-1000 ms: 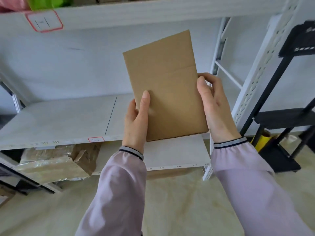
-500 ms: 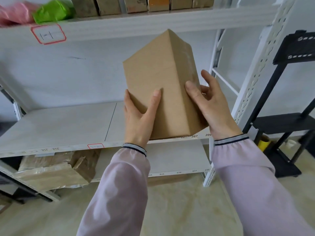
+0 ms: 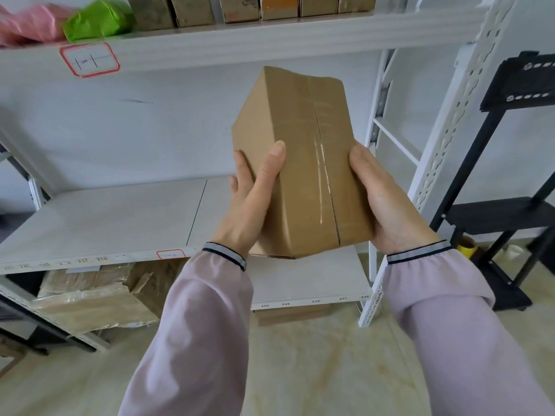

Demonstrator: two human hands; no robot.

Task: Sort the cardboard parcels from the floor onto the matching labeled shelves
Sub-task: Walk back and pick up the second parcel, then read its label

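Observation:
I hold a brown cardboard parcel [image 3: 303, 157] in front of the white shelving, tilted with one corner edge toward me. Its taped seam faces up and right. My left hand [image 3: 252, 199] grips its left side, thumb across the face. My right hand [image 3: 384, 202] cups its right side from below. Behind it is the middle shelf [image 3: 114, 217], with a small red-framed label [image 3: 170, 254] on its front edge. The upper shelf [image 3: 240, 40] carries a larger red-framed label [image 3: 89, 59] at the left.
Several cardboard boxes [image 3: 246, 7] stand in a row on the upper shelf beside a green bag [image 3: 99, 21] and a pink bag [image 3: 27, 25]. A taped, torn box [image 3: 99, 295] lies under the middle shelf. A black stand [image 3: 510, 181] is at the right.
The parcel has been rotated in my hands: a flat plain face showed before, the taped seam face shows now. The view has tilted upward, revealing more of the upper shelf.

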